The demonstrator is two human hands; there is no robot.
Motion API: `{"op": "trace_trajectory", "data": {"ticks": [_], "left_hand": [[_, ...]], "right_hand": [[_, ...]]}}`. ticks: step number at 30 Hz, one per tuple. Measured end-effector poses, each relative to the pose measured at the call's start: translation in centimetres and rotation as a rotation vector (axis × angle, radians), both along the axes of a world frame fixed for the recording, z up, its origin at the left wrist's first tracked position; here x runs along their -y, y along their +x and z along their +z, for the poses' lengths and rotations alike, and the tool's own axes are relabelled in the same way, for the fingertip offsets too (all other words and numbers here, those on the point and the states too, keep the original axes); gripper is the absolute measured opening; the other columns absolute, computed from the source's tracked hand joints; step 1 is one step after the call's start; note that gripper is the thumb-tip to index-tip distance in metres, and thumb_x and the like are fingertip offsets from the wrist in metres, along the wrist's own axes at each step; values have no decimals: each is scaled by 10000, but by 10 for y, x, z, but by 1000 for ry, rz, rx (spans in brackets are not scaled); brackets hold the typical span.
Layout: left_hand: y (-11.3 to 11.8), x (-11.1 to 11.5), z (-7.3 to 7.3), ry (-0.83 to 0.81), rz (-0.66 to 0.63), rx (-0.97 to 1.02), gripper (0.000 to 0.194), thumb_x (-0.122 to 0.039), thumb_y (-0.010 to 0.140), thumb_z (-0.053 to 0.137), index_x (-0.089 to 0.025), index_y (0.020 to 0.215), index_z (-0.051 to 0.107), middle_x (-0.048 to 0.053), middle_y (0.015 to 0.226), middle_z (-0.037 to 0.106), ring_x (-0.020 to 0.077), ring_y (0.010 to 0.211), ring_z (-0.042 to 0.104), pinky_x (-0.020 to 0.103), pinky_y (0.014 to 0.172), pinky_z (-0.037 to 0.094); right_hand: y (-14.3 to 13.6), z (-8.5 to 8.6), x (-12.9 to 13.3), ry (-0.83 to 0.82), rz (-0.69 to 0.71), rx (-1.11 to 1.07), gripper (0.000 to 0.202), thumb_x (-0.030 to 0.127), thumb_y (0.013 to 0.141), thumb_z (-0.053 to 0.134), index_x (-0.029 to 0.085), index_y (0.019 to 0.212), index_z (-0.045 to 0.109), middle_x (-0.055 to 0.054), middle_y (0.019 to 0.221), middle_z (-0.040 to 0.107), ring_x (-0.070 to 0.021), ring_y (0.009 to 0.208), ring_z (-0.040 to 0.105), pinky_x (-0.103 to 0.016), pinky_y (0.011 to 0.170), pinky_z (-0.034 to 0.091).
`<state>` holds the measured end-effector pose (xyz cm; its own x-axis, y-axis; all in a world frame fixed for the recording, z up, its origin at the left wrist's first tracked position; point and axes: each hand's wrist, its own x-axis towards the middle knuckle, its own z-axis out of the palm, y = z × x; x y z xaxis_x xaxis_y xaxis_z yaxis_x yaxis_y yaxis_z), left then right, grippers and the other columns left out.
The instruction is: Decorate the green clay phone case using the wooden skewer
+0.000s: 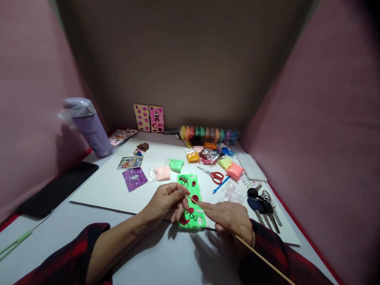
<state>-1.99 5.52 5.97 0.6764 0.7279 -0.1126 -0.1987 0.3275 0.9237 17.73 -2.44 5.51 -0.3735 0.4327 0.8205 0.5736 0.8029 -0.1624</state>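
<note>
A thin wooden stick (261, 258) runs slantwise from the lower right, under my right hand (230, 217), to the fingertips of my left hand (169, 200). My right hand is closed on the stick, its fingers long and pressed together. Thumb and forefinger of my left hand pinch at the stick's tip; any small bit between them is hidden. Below both hands lies a phone case (202, 222) covered in bright green clay, with dark red shapes, black dots and pale patches on it. My left fingers partly cover its lower left side.
A white board (109, 198) lies under bagged clay (176, 165), red-handled scissors (216, 177), a blue tool (221, 185), keys (263, 206) and a purple card (134, 179). A purple bottle (96, 132) and black phone-like slab (56, 190) are left. Decorated cases (156, 118) lean behind.
</note>
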Motion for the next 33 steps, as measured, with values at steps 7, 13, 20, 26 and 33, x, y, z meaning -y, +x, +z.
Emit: {"op": "trace_trajectory", "data": {"ticks": [7, 13, 20, 26, 33], "left_hand": [[0, 1, 3, -3, 32, -23, 342, -451, 815, 591, -111, 828, 553, 11, 530, 619, 54, 295, 458, 154, 304, 325], [1, 1, 1, 7, -10, -12, 346, -450, 816, 592, -106, 812, 558, 30, 543, 640, 56, 303, 461, 171, 335, 356], [0, -1, -2, -53, 23, -10, 334, -389, 763, 675, -92, 898, 609, 17, 610, 629, 57, 378, 511, 155, 356, 360], [0, -4, -4, 26, 57, 54, 268, -363, 814, 617, -140, 924, 520, 12, 634, 640, 81, 381, 534, 162, 332, 371], [2, 1, 2, 6, -11, 25, 305, -432, 846, 556, -131, 825, 516, 15, 588, 637, 54, 325, 474, 163, 327, 356]], "right_hand": [[0, 3, -1, 26, 27, 48, 303, 276, 967, 348, 155, 1181, 526, -123, 1075, 692, -149, 814, 685, -263, 585, 524], [0, 3, -1, 14, 9, 69, 291, 273, 964, 362, 164, 1179, 525, -122, 1086, 688, -142, 770, 680, -259, 569, 514], [1, 0, -2, 0, 18, 37, 298, 266, 960, 363, 158, 1182, 530, -129, 1084, 688, -159, 838, 690, -269, 595, 530], [2, 1, 0, 31, -1, 12, 312, 267, 952, 373, 169, 1206, 525, -109, 1085, 691, -152, 865, 690, -255, 623, 540], [2, 6, 0, 9, -3, 59, 307, 255, 957, 384, 155, 1215, 516, -145, 1105, 676, -161, 828, 690, -271, 613, 539]]}}
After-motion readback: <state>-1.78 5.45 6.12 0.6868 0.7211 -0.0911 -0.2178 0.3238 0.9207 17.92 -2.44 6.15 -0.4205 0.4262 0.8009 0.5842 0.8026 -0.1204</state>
